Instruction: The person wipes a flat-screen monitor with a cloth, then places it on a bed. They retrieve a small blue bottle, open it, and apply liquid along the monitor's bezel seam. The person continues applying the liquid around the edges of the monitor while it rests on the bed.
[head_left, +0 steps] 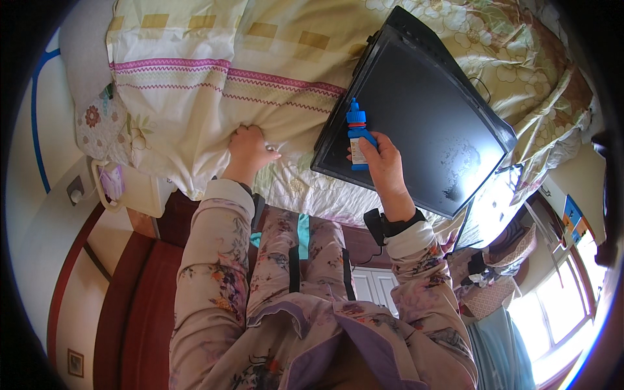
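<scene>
My right hand [383, 162] is wrapped round a small blue squeeze bottle [356, 133] with a pointed nozzle cap, a red ring at its neck and a pale label. It is held upright over the left part of a black flat-screen monitor [429, 110], which lies face up on the bed. Speckled dark patches mark the screen toward its lower right. On the bedspread [195, 123], left of the monitor, rests my left hand [248, 151]. Its fingers are curled under and its thumb points right; whatever they may hold is hidden.
A white-walled stand holding a purple packet [112, 182] is at the left, beside a wall socket [75, 190]. Clothes and a patterned box [494, 299] lie at the right near a bright window [552, 312]. The bed's near edge runs before my legs.
</scene>
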`<state>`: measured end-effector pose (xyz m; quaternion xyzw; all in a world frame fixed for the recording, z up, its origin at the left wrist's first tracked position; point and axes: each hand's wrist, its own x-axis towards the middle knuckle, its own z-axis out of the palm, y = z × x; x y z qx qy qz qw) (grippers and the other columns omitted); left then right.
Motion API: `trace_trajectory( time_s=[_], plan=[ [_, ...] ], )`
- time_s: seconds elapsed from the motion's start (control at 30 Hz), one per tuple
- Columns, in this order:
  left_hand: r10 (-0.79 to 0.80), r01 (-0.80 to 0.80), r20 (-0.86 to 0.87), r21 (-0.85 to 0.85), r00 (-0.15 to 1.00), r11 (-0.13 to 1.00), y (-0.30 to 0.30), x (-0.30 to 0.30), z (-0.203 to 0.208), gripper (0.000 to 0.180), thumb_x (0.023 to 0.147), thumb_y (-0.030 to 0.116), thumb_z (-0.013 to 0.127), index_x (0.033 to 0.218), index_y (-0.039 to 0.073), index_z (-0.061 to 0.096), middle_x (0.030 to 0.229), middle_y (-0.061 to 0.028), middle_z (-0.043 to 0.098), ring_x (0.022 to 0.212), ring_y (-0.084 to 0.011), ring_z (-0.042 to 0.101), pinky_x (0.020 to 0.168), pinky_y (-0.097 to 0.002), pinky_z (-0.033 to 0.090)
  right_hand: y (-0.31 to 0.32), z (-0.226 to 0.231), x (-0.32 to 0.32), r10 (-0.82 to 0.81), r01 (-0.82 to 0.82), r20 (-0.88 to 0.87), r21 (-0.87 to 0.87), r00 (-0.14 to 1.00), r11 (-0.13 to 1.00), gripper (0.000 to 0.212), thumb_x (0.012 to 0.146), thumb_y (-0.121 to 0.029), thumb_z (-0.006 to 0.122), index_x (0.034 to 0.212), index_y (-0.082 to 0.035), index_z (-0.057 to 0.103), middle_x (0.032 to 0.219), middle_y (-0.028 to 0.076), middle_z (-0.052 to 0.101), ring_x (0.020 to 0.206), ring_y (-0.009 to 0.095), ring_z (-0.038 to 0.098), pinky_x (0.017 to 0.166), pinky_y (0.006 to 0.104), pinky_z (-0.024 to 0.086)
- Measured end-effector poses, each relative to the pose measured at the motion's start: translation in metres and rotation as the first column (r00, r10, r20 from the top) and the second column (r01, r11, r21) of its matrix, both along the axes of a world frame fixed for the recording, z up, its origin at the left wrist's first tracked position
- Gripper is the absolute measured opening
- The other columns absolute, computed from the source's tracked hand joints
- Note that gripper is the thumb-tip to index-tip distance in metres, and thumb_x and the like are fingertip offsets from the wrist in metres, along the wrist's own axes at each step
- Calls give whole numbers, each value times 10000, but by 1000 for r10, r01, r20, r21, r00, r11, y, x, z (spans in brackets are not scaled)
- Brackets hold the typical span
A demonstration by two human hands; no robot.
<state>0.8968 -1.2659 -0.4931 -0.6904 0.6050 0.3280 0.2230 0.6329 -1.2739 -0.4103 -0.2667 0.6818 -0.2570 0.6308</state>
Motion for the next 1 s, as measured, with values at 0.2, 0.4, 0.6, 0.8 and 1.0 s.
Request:
trace_trajectory(
  time_s=[0.2,0.4,0.6,0.8,1.0],
  plan=[
    [-8,8,-11,-29,1000,1000,2,2,-4,717,522,430,830,1042,13,565,1067,-200,537,998,-364,557,820,-444,490,-1,-3,1,22,-22,11,-1,1000,1000,277,894,-180,590,1028,60,554,838,108,651,708,167,662,614,261,522],
    [18,-18,-18,-18,1000,1000,4,2,-5,718,529,433,828,1050,15,563,1085,-203,533,1011,-364,552,834,-443,484,-4,2,3,49,-50,31,44,998,998,301,912,-174,554,1080,73,513,887,149,638,736,200,654,663,291,539],
    [18,-18,8,8,1000,1000,2,1,-3,721,539,439,825,1062,20,560,1097,-205,530,1028,-361,545,835,-443,482,-5,6,5,-41,35,84,64,996,997,273,902,-173,580,1028,67,542,852,124,648,711,182,660,628,273,536],
    [33,-33,7,35,999,999,0,0,-1,724,540,446,823,1067,23,559,1093,-203,528,1030,-358,543,834,-442,482,-4,9,5,-62,52,113,91,992,995,275,905,-172,573,1028,71,537,859,138,647,712,187,657,634,282,539],
    [31,-32,20,45,999,998,-1,0,-1,729,538,452,822,1070,29,561,1101,-189,530,1032,-354,542,839,-439,480,-4,10,7,-64,55,103,90,993,994,271,903,-167,571,1026,72,536,857,141,646,706,189,656,631,282,539]
  ],
)
